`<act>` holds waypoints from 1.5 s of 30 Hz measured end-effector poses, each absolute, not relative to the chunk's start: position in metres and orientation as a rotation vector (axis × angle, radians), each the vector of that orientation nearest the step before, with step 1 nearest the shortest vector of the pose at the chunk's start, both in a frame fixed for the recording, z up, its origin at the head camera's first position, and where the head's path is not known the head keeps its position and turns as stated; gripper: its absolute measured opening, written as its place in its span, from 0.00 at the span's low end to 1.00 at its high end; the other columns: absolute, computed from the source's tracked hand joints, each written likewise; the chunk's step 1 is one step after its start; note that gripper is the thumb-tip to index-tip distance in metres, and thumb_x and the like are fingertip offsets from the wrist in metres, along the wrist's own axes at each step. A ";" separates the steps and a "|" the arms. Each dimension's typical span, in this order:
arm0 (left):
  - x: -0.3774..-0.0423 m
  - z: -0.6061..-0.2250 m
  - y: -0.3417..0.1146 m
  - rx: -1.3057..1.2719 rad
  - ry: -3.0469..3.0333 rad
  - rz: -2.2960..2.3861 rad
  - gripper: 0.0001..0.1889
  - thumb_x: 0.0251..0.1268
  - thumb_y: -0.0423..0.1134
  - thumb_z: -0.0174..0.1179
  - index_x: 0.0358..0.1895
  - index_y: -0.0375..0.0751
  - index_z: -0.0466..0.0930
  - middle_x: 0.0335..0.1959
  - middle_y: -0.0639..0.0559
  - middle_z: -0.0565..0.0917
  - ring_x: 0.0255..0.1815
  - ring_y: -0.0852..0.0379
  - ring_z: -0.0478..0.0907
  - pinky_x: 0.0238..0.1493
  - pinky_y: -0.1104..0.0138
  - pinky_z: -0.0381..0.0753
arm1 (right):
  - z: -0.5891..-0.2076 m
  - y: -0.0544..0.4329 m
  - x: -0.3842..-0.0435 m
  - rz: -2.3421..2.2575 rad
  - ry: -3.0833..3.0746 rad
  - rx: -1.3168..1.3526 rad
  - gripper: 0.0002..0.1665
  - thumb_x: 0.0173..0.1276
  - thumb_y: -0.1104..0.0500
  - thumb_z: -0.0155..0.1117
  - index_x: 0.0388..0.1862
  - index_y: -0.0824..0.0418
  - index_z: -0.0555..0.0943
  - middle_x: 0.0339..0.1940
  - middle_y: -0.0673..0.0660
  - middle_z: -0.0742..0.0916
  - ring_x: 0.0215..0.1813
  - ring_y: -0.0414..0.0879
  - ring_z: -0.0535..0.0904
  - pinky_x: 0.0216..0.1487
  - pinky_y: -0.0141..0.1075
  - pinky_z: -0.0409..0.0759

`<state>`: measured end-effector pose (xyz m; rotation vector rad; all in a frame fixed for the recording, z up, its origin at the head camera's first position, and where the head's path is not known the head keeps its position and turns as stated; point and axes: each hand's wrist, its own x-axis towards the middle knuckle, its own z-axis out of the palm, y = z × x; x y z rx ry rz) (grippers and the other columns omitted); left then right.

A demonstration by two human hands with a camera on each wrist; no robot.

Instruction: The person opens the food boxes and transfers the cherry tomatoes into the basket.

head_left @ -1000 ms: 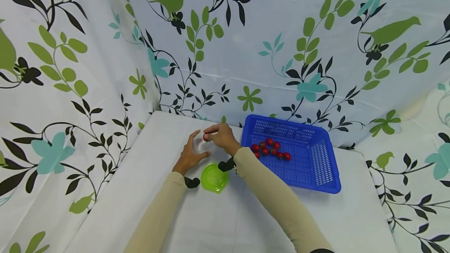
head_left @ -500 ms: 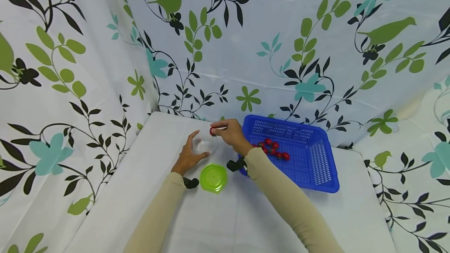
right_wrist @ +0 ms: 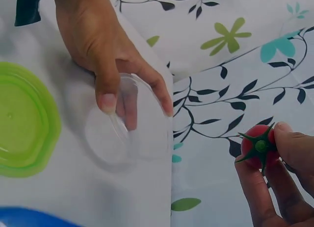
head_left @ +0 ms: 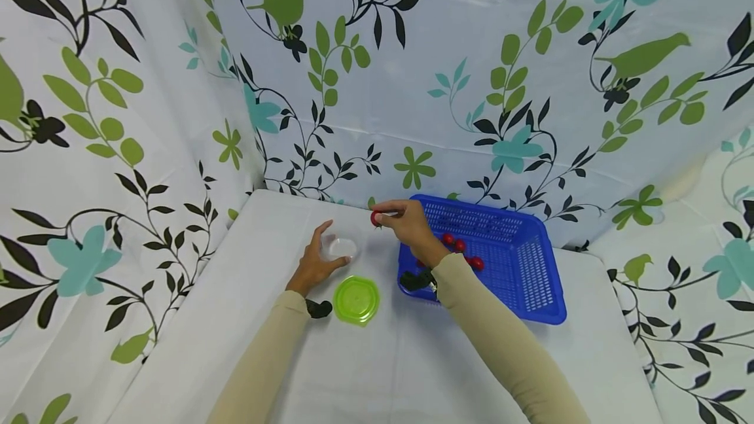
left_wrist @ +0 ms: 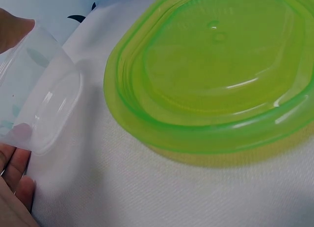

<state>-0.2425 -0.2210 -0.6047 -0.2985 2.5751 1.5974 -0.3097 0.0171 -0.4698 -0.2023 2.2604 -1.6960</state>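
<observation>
My left hand (head_left: 312,264) curls round a clear plastic container (right_wrist: 147,138), thumb on one side and fingers on the other; it stands tilted in the left wrist view. My right hand (head_left: 412,224) pinches a red cherry tomato (right_wrist: 260,146) between thumb and fingertips. Its green, star-shaped calyx faces the right wrist camera. In the head view, this tomato is held up to the right of the container, near the basket's left edge. A translucent green lid (head_left: 356,301) lies on the table close to my left wrist.
A blue plastic basket (head_left: 533,273) stands on the right of the white table (head_left: 347,378). Several cherry tomatoes (head_left: 476,263) lie in it, partly hidden by my right arm. A patterned cloth (head_left: 377,116) hangs behind the table's back edge.
My right hand has moved right, away from the container and toward the basket, still pinching the tomato. My left hand keeps its hold on the container in nearly the same place.
</observation>
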 end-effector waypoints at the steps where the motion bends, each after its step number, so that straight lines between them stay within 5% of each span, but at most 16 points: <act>1: -0.242 -0.605 -0.220 -0.306 2.572 1.591 0.54 0.60 0.54 0.78 0.82 0.81 0.48 0.81 0.45 0.68 0.84 0.32 0.55 0.81 0.26 0.51 | -0.470 0.021 -0.309 -1.693 2.263 -0.198 0.12 0.72 0.61 0.74 0.53 0.54 0.92 0.55 0.55 0.91 0.54 0.49 0.89 0.70 0.49 0.82; 6: -0.242 -0.607 -0.219 -0.303 2.568 1.586 0.55 0.59 0.54 0.78 0.82 0.82 0.48 0.81 0.46 0.69 0.85 0.32 0.54 0.81 0.26 0.50 | -0.468 0.043 -0.305 -1.669 2.290 -0.140 0.12 0.73 0.58 0.74 0.53 0.51 0.92 0.57 0.53 0.89 0.55 0.48 0.85 0.62 0.43 0.79; 14: -0.241 -0.607 -0.220 -0.298 2.575 1.556 0.54 0.61 0.55 0.77 0.82 0.82 0.46 0.82 0.46 0.67 0.85 0.30 0.53 0.80 0.25 0.49 | -0.465 0.079 -0.304 -1.684 2.316 -0.135 0.15 0.76 0.57 0.71 0.59 0.54 0.90 0.64 0.55 0.87 0.61 0.51 0.87 0.73 0.53 0.80; 33: -0.241 -0.605 -0.220 -0.281 2.565 1.594 0.54 0.60 0.56 0.77 0.82 0.83 0.47 0.82 0.46 0.67 0.85 0.31 0.53 0.80 0.25 0.48 | -0.465 0.153 -0.303 -1.656 2.411 -0.063 0.21 0.79 0.54 0.68 0.66 0.58 0.85 0.66 0.59 0.87 0.65 0.54 0.83 0.76 0.54 0.77; 45: -0.240 -0.603 -0.222 -0.296 2.549 1.598 0.54 0.61 0.55 0.77 0.82 0.83 0.46 0.83 0.46 0.66 0.86 0.32 0.52 0.80 0.25 0.48 | -0.479 0.187 -0.304 -1.670 2.413 0.004 0.22 0.80 0.55 0.66 0.68 0.60 0.84 0.71 0.60 0.84 0.72 0.57 0.79 0.84 0.57 0.67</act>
